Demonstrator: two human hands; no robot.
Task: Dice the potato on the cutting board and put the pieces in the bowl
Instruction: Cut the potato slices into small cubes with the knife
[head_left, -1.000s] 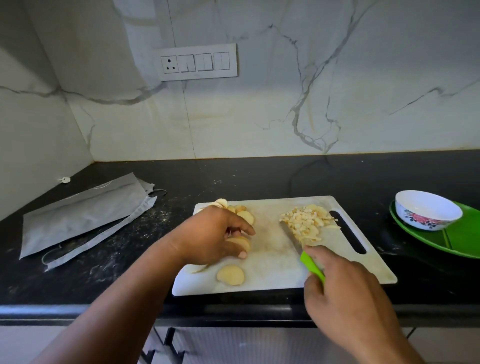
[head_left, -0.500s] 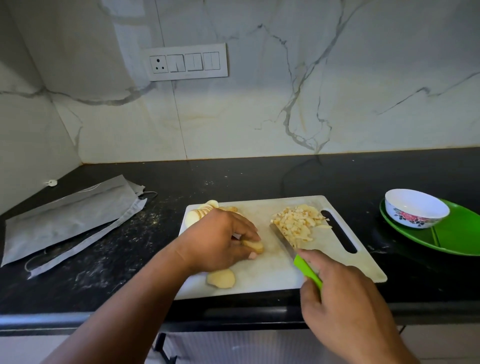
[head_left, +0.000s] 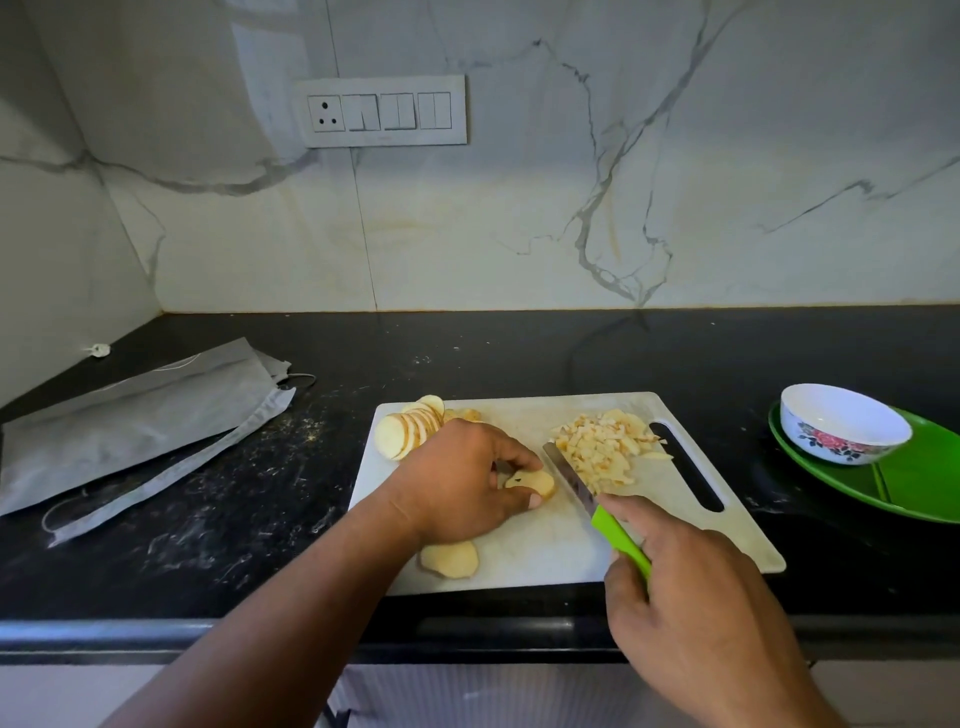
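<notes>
A white cutting board (head_left: 524, 566) lies on the black counter. My left hand (head_left: 457, 483) pinches a small stack of potato slices (head_left: 532, 483) at the board's middle. My right hand (head_left: 696, 618) grips a green-handled knife (head_left: 618, 540); its blade lies between the held slices and a heap of diced potato (head_left: 605, 449). A fanned row of slices (head_left: 408, 434) lies at the board's far left corner, and one loose slice (head_left: 449, 558) sits near the front edge. The white flowered bowl (head_left: 841, 423) stands to the right, with nothing seen inside.
The bowl rests on a green plate (head_left: 919, 483) at the counter's right. A grey cloth bag (head_left: 135, 421) lies at the left. The marble wall carries a switch panel (head_left: 382, 111). The counter's front edge runs just below the board.
My left hand has slid a few slices from the left pile toward the board's middle, next to the blade. The right hand and knife have stayed by the diced heap.
</notes>
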